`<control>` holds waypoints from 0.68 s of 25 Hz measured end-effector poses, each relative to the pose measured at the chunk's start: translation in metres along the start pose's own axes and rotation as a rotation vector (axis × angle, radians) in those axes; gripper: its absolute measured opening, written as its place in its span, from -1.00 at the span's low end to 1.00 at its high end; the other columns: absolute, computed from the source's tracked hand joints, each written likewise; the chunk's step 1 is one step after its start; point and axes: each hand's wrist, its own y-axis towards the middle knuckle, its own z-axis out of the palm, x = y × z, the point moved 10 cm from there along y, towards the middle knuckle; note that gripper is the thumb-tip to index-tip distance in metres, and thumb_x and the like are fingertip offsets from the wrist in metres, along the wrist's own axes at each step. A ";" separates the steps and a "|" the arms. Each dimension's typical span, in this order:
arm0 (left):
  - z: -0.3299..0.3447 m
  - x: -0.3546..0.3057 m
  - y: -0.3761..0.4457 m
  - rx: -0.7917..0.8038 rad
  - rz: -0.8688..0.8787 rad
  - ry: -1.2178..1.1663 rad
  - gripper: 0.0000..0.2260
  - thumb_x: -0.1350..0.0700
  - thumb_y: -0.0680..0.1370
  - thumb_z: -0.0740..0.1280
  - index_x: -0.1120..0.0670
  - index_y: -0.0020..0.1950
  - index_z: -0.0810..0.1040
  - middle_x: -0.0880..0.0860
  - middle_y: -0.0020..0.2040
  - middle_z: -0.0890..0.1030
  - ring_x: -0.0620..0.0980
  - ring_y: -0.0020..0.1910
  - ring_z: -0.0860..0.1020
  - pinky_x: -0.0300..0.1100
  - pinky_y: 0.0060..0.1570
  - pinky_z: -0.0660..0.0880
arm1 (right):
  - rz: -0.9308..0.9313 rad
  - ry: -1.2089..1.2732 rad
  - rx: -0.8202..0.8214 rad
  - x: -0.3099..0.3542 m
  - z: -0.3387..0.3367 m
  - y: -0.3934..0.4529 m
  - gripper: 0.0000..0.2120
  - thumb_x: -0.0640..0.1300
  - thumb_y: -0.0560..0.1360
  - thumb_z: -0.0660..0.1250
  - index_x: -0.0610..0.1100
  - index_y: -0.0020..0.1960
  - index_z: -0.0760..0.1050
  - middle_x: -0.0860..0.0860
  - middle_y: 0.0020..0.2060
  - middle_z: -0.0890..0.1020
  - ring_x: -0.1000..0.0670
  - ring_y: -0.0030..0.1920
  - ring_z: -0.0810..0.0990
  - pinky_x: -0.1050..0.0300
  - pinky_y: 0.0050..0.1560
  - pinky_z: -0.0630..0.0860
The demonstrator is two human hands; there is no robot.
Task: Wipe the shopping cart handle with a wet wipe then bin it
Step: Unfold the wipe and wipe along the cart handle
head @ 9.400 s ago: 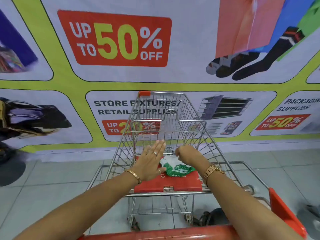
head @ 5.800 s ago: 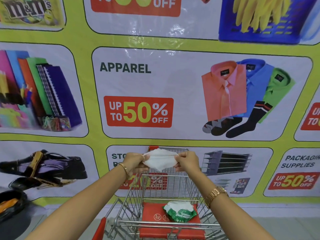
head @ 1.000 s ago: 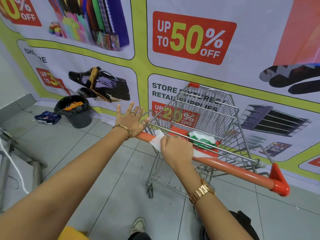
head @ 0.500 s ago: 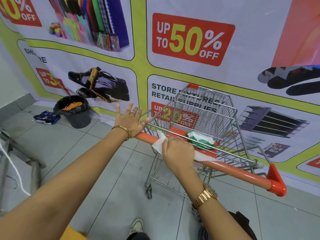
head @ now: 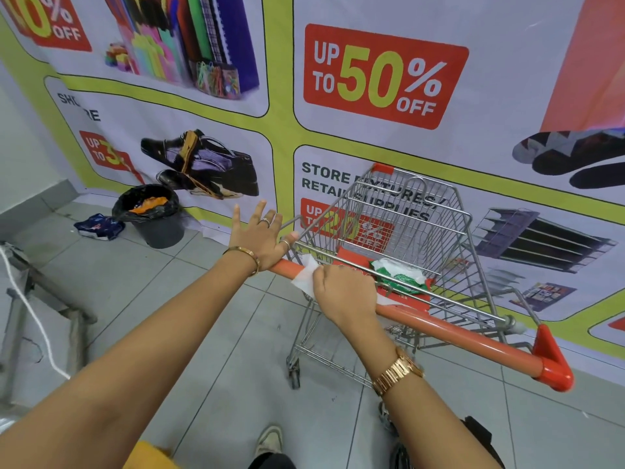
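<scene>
Right hand (head: 346, 292) closed over white wipe (head: 303, 274), pressing it around orange cart handle (head: 453, 335). Left hand (head: 258, 238) spread flat, heel resting on handle's left end. Bin (head: 152, 216) well apart, left.

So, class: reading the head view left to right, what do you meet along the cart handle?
Left hand → wet wipe → right hand → bare orange handle → red end cap.
</scene>
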 end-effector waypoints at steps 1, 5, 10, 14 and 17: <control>0.001 0.001 0.001 0.002 0.001 0.000 -0.37 -0.26 0.52 -0.19 0.04 0.50 0.05 0.03 0.54 0.12 0.04 0.53 -0.14 0.27 0.39 -0.27 | -0.011 -0.015 0.015 -0.006 0.000 -0.001 -0.64 -0.10 0.56 0.01 -0.17 -0.17 0.54 -0.16 -0.20 0.67 -0.19 -0.20 0.62 0.08 -0.30 0.33; 0.000 0.002 0.001 0.000 -0.004 -0.026 -0.37 -0.26 0.51 -0.18 0.04 0.50 0.06 0.02 0.54 0.13 0.03 0.53 -0.14 0.27 0.39 -0.27 | 0.081 -0.041 0.019 -0.046 -0.007 -0.019 -0.64 -0.06 0.54 0.00 -0.09 -0.33 0.42 -0.15 -0.27 0.66 -0.18 -0.27 0.59 0.09 -0.32 0.39; 0.001 -0.002 -0.001 -0.006 -0.005 -0.026 -0.36 -0.28 0.51 -0.17 0.03 0.50 0.05 0.02 0.54 0.13 0.03 0.53 -0.13 0.26 0.40 -0.27 | 0.022 -0.012 0.090 -0.018 0.004 -0.001 -0.60 -0.04 0.55 -0.03 -0.16 -0.21 0.51 -0.16 -0.17 0.66 -0.18 -0.18 0.60 0.08 -0.26 0.35; -0.001 0.003 0.002 -0.004 -0.002 -0.006 -0.36 -0.27 0.51 -0.18 0.04 0.50 0.06 0.03 0.54 0.13 0.04 0.53 -0.13 0.26 0.39 -0.28 | 0.005 0.024 0.113 -0.018 0.002 0.000 -0.62 -0.05 0.57 -0.03 -0.14 -0.23 0.48 -0.17 -0.19 0.63 -0.17 -0.19 0.58 0.09 -0.26 0.31; -0.002 0.005 0.002 -0.005 -0.011 -0.008 -0.36 -0.26 0.51 -0.18 0.04 0.50 0.06 0.03 0.54 0.12 0.03 0.53 -0.14 0.27 0.39 -0.28 | 0.089 -0.040 0.068 -0.055 -0.011 -0.030 -0.65 -0.03 0.56 -0.01 -0.07 -0.35 0.34 -0.10 -0.35 0.57 -0.13 -0.34 0.51 0.13 -0.36 0.29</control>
